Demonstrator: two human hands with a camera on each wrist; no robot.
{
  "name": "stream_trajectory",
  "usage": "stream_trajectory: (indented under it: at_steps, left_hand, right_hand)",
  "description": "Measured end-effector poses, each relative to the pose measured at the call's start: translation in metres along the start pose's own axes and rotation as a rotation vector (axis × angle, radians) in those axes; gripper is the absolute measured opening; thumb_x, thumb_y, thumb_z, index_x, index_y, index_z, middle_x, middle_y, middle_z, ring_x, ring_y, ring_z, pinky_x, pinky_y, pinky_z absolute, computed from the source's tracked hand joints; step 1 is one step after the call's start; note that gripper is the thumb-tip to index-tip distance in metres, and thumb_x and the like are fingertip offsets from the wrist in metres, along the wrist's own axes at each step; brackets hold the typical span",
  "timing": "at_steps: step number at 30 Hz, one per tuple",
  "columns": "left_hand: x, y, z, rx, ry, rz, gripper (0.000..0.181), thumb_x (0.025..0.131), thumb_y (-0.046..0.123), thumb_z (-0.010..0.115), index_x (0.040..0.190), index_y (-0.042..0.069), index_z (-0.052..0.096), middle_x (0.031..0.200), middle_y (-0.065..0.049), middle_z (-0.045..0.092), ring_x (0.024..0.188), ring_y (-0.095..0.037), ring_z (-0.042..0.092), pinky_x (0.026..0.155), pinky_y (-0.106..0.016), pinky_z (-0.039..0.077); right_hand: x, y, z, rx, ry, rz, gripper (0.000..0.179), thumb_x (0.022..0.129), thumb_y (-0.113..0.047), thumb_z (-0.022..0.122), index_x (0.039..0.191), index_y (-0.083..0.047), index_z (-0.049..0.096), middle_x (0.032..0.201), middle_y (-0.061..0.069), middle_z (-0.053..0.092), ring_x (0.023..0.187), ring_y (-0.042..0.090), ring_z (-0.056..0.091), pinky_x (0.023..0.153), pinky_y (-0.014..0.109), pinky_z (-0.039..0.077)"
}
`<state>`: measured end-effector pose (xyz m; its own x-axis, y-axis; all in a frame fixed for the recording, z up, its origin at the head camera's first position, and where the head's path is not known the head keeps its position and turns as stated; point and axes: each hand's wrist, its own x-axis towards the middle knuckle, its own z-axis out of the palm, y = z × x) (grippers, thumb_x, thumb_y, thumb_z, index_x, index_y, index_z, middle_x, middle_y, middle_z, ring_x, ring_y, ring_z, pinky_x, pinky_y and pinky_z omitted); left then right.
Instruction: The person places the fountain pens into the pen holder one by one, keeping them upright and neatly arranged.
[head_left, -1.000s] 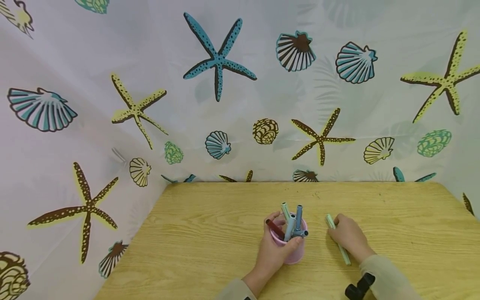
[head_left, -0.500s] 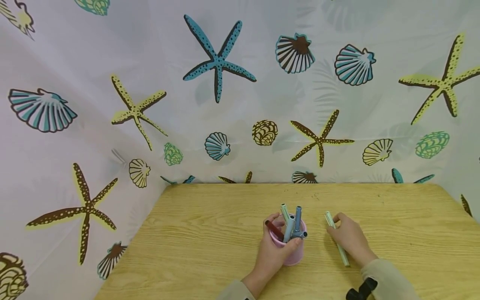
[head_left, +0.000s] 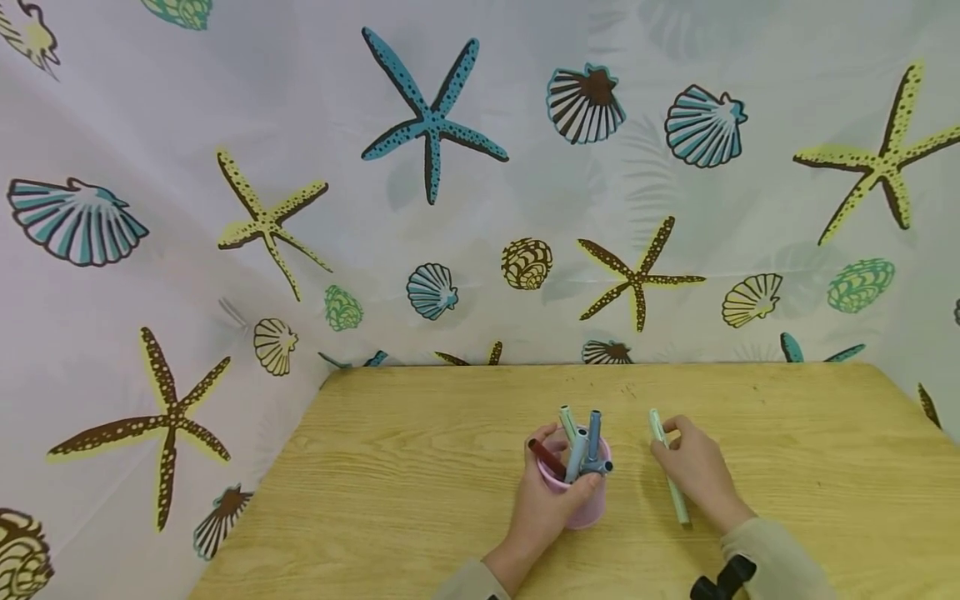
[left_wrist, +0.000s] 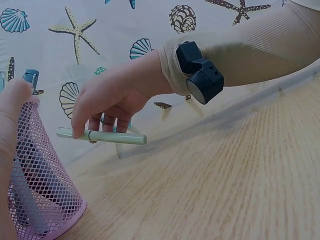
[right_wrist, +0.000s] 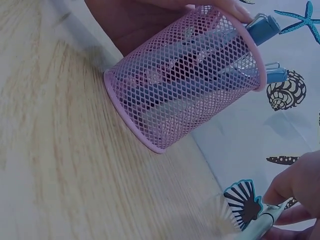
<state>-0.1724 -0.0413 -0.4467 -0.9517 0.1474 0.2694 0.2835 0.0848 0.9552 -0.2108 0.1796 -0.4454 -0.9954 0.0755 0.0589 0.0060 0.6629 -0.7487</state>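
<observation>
My left hand [head_left: 542, 507] grips a pink mesh pen cup [head_left: 590, 510], fingers and thumb around its side near the rim. Several markers lean in the cup: a dark red marker [head_left: 547, 457], a light blue marker [head_left: 576, 458], a blue marker [head_left: 595, 432] and a pale green marker [head_left: 567, 421] among them. To the right of the cup, my right hand [head_left: 699, 468] pinches another pale green marker [head_left: 677, 498] between thumb and fingers. In the left wrist view this marker [left_wrist: 117, 137] lies nearly level, its cap end toward the cup.
The wood-grain table [head_left: 405, 467] carries the cup and stretches to both sides. Behind it and at the left hangs a pale curtain [head_left: 480, 192] printed with starfish and shells. A black wrist camera [head_left: 723, 577] sits on the right sleeve.
My right hand has moved slightly away from me and raised the pale green marker, whose far end now sits higher in view. The left hand and cup stay in place.
</observation>
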Motion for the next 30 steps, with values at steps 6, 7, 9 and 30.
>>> stream_trajectory:
  at_steps: [6,7,9,30]
  left_hand:
    - [0.001,0.0,0.0,0.0,-0.006,0.011,0.073,0.078,0.023,0.073,0.136,0.012,0.03,0.127,-0.005,0.051,0.117,-0.022,0.05,0.097,-0.039,0.04]
    - [0.001,0.0,0.0,0.0,-0.007,0.012,0.074,0.078,0.023,0.073,0.137,0.011,0.03,0.127,-0.005,0.051,0.117,-0.022,0.05,0.097,-0.039,0.04]
    - [0.001,0.0,-0.001,0.004,-0.007,0.009,0.075,0.078,0.023,0.073,0.137,0.01,0.029,0.127,-0.005,0.051,0.117,-0.022,0.05,0.097,-0.038,0.04]
    - [0.009,-0.03,0.002,0.028,0.009,0.019,0.075,0.077,0.028,0.074,0.136,0.024,0.029,0.125,0.003,0.051,0.114,-0.017,0.05,0.094,-0.035,0.041]
  right_hand:
    - [-0.001,-0.008,-0.005,0.02,0.023,-0.024,0.038,0.09,-0.021,0.053,0.121,0.001,0.048,0.089,0.015,0.059,0.062,0.019,0.053,0.052,0.03,0.045]
    - [-0.002,-0.009,-0.006,0.026,0.029,-0.027,0.038,0.09,-0.022,0.053,0.121,0.0,0.048,0.089,0.015,0.059,0.062,0.019,0.053,0.052,0.03,0.045]
    - [-0.003,-0.012,-0.007,0.032,0.041,-0.035,0.038,0.09,-0.023,0.053,0.121,-0.001,0.049,0.09,0.014,0.058,0.063,0.02,0.052,0.052,0.031,0.044]
    - [-0.02,-0.041,-0.017,0.195,0.167,-0.2,0.033,0.09,-0.025,0.06,0.118,-0.007,0.053,0.087,0.01,0.058,0.063,0.017,0.056,0.049,0.028,0.048]
